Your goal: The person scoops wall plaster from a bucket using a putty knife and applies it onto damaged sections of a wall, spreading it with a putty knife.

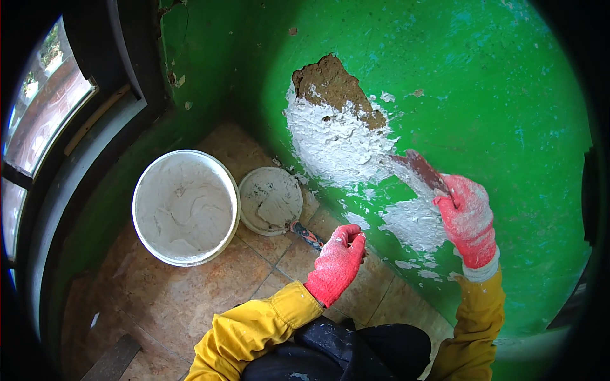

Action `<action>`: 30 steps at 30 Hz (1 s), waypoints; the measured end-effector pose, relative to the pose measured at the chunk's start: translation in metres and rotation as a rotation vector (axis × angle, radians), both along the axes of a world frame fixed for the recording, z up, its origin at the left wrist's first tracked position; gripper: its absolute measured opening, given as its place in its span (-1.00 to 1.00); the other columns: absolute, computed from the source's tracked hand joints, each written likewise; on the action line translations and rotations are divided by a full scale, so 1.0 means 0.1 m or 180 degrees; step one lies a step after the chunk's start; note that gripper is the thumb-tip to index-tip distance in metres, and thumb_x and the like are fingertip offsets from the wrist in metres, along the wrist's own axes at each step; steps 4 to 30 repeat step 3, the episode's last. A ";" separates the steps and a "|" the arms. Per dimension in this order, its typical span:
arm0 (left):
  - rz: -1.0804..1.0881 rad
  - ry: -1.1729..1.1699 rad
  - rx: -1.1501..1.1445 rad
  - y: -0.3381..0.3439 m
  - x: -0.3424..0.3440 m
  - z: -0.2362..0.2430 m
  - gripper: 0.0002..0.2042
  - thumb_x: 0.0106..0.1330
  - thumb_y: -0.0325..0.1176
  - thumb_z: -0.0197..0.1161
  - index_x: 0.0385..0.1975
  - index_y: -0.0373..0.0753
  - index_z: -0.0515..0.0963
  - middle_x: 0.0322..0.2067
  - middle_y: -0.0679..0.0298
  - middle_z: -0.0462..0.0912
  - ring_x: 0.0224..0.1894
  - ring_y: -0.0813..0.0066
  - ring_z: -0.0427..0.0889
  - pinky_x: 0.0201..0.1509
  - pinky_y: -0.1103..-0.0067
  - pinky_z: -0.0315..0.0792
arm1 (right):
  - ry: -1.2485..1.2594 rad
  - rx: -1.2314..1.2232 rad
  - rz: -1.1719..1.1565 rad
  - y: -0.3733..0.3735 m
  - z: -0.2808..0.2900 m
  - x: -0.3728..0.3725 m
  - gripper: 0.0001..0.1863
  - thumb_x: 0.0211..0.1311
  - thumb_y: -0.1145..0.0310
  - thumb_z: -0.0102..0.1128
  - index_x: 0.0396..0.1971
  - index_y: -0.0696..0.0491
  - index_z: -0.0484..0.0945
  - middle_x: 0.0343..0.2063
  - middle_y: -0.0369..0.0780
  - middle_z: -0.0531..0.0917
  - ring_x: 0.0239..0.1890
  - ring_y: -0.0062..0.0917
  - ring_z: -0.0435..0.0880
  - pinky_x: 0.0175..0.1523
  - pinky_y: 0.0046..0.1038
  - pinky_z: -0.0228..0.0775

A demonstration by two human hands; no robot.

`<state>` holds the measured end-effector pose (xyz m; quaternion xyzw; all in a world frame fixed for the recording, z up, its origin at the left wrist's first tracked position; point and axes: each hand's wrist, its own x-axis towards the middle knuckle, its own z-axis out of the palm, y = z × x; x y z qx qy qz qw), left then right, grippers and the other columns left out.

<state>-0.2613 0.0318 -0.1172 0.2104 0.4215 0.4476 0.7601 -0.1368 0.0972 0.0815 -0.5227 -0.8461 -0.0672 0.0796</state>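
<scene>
My right hand (469,219), in a red glove dusted white, grips a putty knife (420,170). Its reddish-brown blade lies at the right edge of the white plaster patch (337,149) on the green wall. Above that patch, bare brown rough material (333,82) shows in a broken hole. A smaller white smear (416,223) sits below the blade. My left hand (337,263), also red-gloved, is closed with curled fingers; what they hold, if anything, is hidden. A black-and-red tool handle (307,235) runs from a round plaster-smeared lid or shallow tub (272,200) to behind this hand.
A large white bucket (141,213) of whitish plaster stands on the tiled floor (190,295), left of the lid. The green wall (508,127) rises at the right. A dark-framed window (47,108) is at the far left. A dark board (113,360) lies lower left.
</scene>
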 end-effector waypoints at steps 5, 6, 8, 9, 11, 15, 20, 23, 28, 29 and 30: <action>-0.0024 0.0016 0.0013 -0.01 -0.01 0.00 -0.67 0.30 -0.30 0.14 -0.03 -0.34 0.36 -0.30 0.23 0.55 -0.39 0.51 0.58 -0.33 0.59 0.52 | 0.0187 -0.0488 -0.0300 0.12 0.13 -0.11 -0.73 -0.03 0.45 0.19 -0.25 0.09 0.57 -0.35 -0.09 0.62 -0.30 -0.15 0.58 -0.17 -0.27 0.41; -0.0024 0.0016 0.0013 -0.01 -0.01 0.00 -0.67 0.30 -0.30 0.14 -0.03 -0.34 0.36 -0.30 0.23 0.55 -0.39 0.51 0.58 -0.33 0.59 0.52 | 0.0187 -0.0488 -0.0300 0.12 0.13 -0.11 -0.73 -0.03 0.45 0.19 -0.25 0.09 0.57 -0.35 -0.09 0.62 -0.30 -0.15 0.58 -0.17 -0.27 0.41; -0.0024 0.0016 0.0013 -0.01 -0.01 0.00 -0.67 0.30 -0.30 0.14 -0.03 -0.34 0.36 -0.30 0.23 0.55 -0.39 0.51 0.58 -0.33 0.59 0.52 | 0.0187 -0.0488 -0.0300 0.12 0.13 -0.11 -0.73 -0.03 0.45 0.19 -0.25 0.09 0.57 -0.35 -0.09 0.62 -0.30 -0.15 0.58 -0.17 -0.27 0.41; -0.0024 0.0016 0.0013 -0.01 -0.01 0.00 -0.67 0.30 -0.30 0.14 -0.03 -0.34 0.36 -0.30 0.23 0.55 -0.39 0.51 0.58 -0.33 0.59 0.52 | 0.0187 -0.0488 -0.0300 0.12 0.13 -0.11 -0.73 -0.03 0.45 0.19 -0.25 0.09 0.57 -0.35 -0.09 0.62 -0.30 -0.15 0.58 -0.17 -0.27 0.41; -0.0024 0.0016 0.0013 -0.01 -0.01 0.00 -0.67 0.30 -0.30 0.14 -0.03 -0.34 0.36 -0.30 0.23 0.55 -0.39 0.51 0.58 -0.33 0.59 0.52 | 0.0187 -0.0488 -0.0300 0.12 0.13 -0.11 -0.73 -0.03 0.45 0.19 -0.25 0.09 0.57 -0.35 -0.09 0.62 -0.30 -0.15 0.58 -0.17 -0.27 0.41; -0.0024 0.0016 0.0013 -0.01 -0.01 0.00 -0.67 0.30 -0.30 0.14 -0.03 -0.34 0.36 -0.30 0.23 0.55 -0.39 0.51 0.58 -0.33 0.59 0.52 | 0.0187 -0.0488 -0.0300 0.12 0.13 -0.11 -0.73 -0.03 0.45 0.19 -0.25 0.09 0.57 -0.35 -0.09 0.62 -0.30 -0.15 0.58 -0.17 -0.27 0.41; -0.0024 0.0016 0.0013 -0.01 -0.01 0.00 -0.67 0.30 -0.30 0.14 -0.03 -0.34 0.36 -0.30 0.23 0.55 -0.39 0.51 0.58 -0.33 0.59 0.52 | 0.0187 -0.0488 -0.0300 0.12 0.13 -0.11 -0.73 -0.03 0.45 0.19 -0.25 0.09 0.57 -0.35 -0.09 0.62 -0.30 -0.15 0.58 -0.17 -0.27 0.41; -0.0024 0.0016 0.0013 -0.01 -0.01 0.00 -0.67 0.30 -0.30 0.14 -0.03 -0.34 0.36 -0.30 0.23 0.55 -0.39 0.51 0.58 -0.33 0.59 0.52 | 0.0187 -0.0488 -0.0300 0.12 0.13 -0.11 -0.73 -0.03 0.45 0.19 -0.25 0.09 0.57 -0.35 -0.09 0.62 -0.30 -0.15 0.58 -0.17 -0.27 0.41; -0.0024 0.0016 0.0013 -0.01 -0.01 0.00 -0.67 0.30 -0.30 0.14 -0.03 -0.34 0.36 -0.30 0.23 0.55 -0.39 0.51 0.58 -0.33 0.59 0.52 | 0.0187 -0.0488 -0.0300 0.12 0.13 -0.11 -0.73 -0.03 0.45 0.19 -0.25 0.09 0.57 -0.35 -0.09 0.62 -0.30 -0.15 0.58 -0.17 -0.27 0.41; -0.0024 0.0016 0.0013 -0.01 -0.01 0.00 -0.67 0.30 -0.30 0.14 -0.03 -0.34 0.36 -0.30 0.23 0.55 -0.39 0.51 0.58 -0.33 0.59 0.52 | 0.0187 -0.0488 -0.0300 0.12 0.13 -0.11 -0.73 -0.03 0.45 0.19 -0.25 0.09 0.57 -0.35 -0.09 0.62 -0.30 -0.15 0.58 -0.17 -0.27 0.41; -0.0024 0.0016 0.0013 -0.01 -0.01 0.00 -0.67 0.30 -0.30 0.14 -0.03 -0.34 0.36 -0.30 0.23 0.55 -0.39 0.51 0.58 -0.33 0.59 0.52 | 0.0187 -0.0488 -0.0300 0.12 0.13 -0.11 -0.73 -0.03 0.45 0.19 -0.25 0.09 0.57 -0.35 -0.09 0.62 -0.30 -0.15 0.58 -0.17 -0.27 0.41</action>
